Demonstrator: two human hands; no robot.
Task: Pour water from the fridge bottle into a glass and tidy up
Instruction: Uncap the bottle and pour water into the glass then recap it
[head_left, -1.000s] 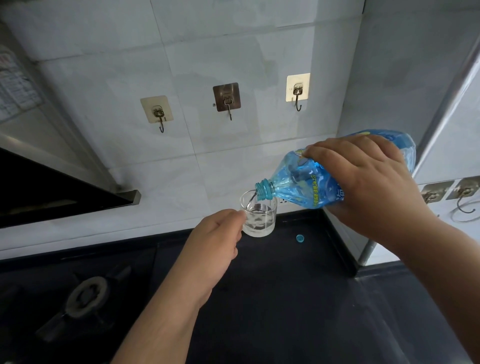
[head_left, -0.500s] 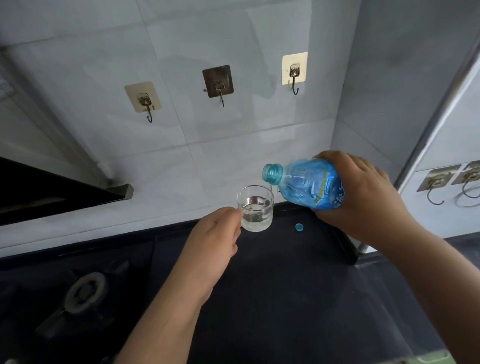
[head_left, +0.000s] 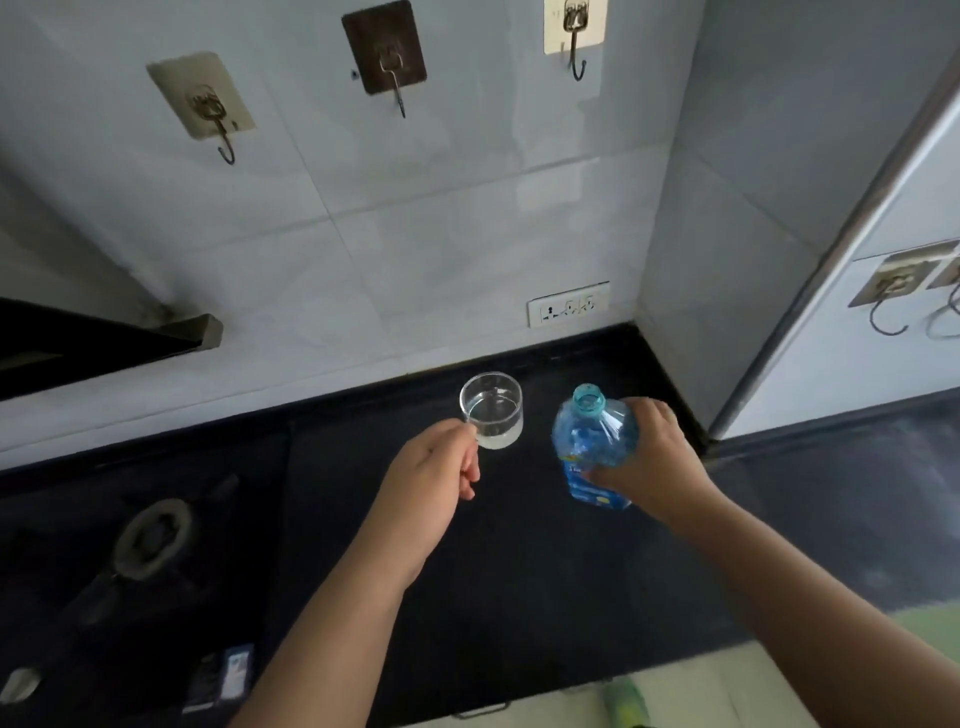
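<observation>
A: Where was the bottle (head_left: 592, 447) at that moment?

B: Upright, or near enough, on the dark worktop (head_left: 519, 587), just right of the glass (head_left: 491, 410). Its mouth was uncovered. The right hand (head_left: 649, 462) had its grip wrapped round the blue body from the right side, fingers pressed against the plastic.

A: And the glass?

B: It stood on the worktop toward the far edge, near the tiled wall (head_left: 415, 249), with clear water in the bottom part. The left hand (head_left: 431, 473) was at its near-left side, grip curled, fingertips touching the glass wall. Whether it truly pinched the glass I could not tell.

A: Anything else around?

B: A gas burner (head_left: 150, 540) at the near left, a wall socket (head_left: 569, 310) behind the bottle, and three adhesive hooks (head_left: 387, 57) high on the tiles.
</observation>
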